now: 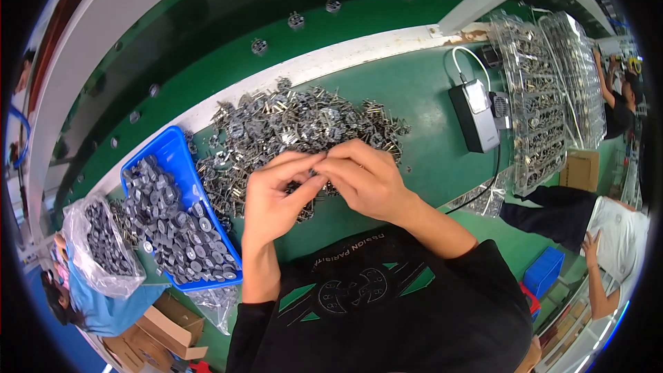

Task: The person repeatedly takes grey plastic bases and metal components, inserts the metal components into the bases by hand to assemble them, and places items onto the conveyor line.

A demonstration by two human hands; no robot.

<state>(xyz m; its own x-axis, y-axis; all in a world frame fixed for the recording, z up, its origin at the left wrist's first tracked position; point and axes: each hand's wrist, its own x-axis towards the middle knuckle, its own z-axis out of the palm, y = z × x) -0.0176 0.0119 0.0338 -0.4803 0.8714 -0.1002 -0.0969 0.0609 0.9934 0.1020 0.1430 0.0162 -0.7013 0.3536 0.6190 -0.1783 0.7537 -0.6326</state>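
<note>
Observed left hand [268, 200] and right hand [376, 183] meeting over front of heap of pronged metal parts [290, 121], fingertips pinched on small dark part [313, 173]; cannot tell its exact form. Judged well short of finished: noted heap large, blue bin [181, 169] well stocked with grey round pieces [197, 249]. Saw spaced pieces on green belt [387, 10]; source unconfirmed. Found room on green tabletop [428, 124] rightward, up to black-and-silver box [476, 117]; leftward, hemmed by bin; beyond heap, bounded by white rail [345, 56]
</note>
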